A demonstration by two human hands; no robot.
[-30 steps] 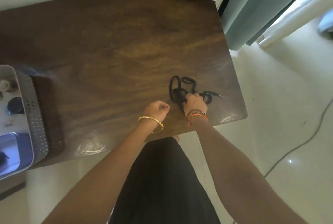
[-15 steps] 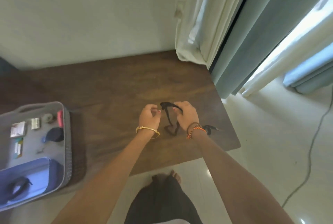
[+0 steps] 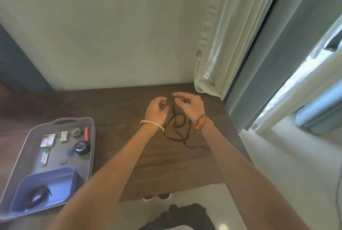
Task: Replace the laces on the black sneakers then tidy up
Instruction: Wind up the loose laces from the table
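A black lace hangs in loose loops above the dark wooden table, its tail trailing on the tabletop toward my right forearm. My right hand is raised over the table's far right part and pinches the lace's top strand at the thumb. My left hand hovers just left of that strand with curled fingers; I cannot tell whether it holds the lace. Another black lace lies coiled in a blue bin. No sneakers can be made out.
A grey tray at the table's left holds the blue bin, a black round tin, small packets and a red tool. Pale curtains hang at the table's far right corner. The table's right edge drops to a light floor.
Both hands rose from the table's near right edge toward its far side, lifting the lace off the tabletop. My view tilted up, and the wall and tray came into sight.
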